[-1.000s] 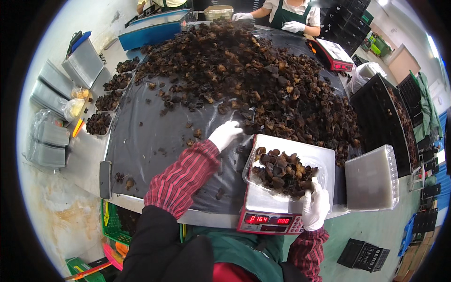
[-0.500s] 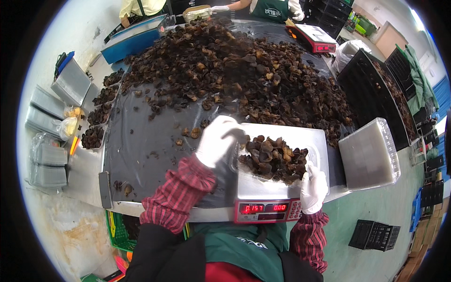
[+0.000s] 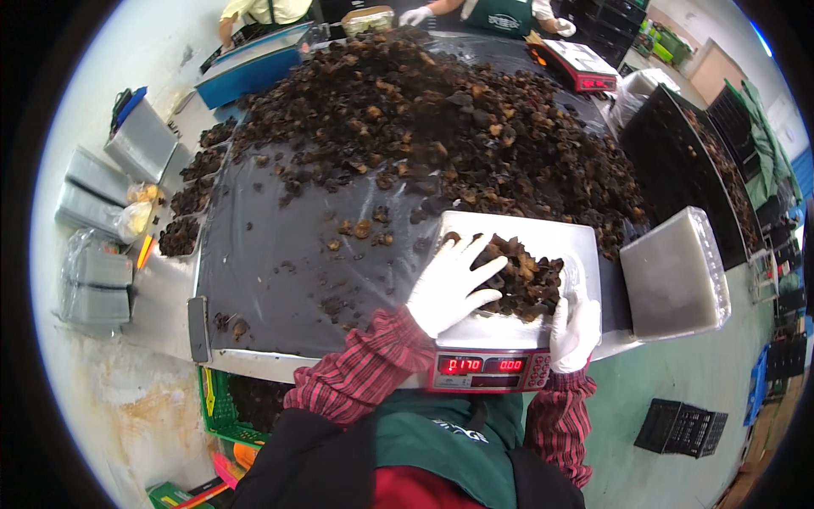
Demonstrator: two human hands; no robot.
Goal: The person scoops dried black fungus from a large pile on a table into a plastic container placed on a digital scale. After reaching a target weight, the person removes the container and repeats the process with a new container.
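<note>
Dark brown wood ear mushrooms (image 3: 530, 276) fill a clear plastic tray (image 3: 578, 273) on the silver plate of a red-fronted digital scale (image 3: 492, 370). My left hand (image 3: 454, 288), in a white glove, lies palm down over the tray's left part, fingers spread across the mushrooms. At the tray's near right corner is my gloved right hand (image 3: 576, 335), its thumb on the inner side and its fingers on the outer side of the corner. The scale's red display is lit. My left hand hides the tray's left end.
A large mushroom heap (image 3: 398, 110) covers the far table. Stacked clear trays (image 3: 676, 276) stand right of the scale. Filled trays (image 3: 180, 237), more tray stacks (image 3: 95, 276) and a phone (image 3: 198, 329) line the left edge. A co-worker's gloved hand (image 3: 415, 16) and another scale (image 3: 581, 61) are beyond.
My left hand has moved from beside the tray's left edge onto the mushrooms, its fingers now spread. My right hand has shifted slightly toward me at the tray's corner. The scale reading has risen.
</note>
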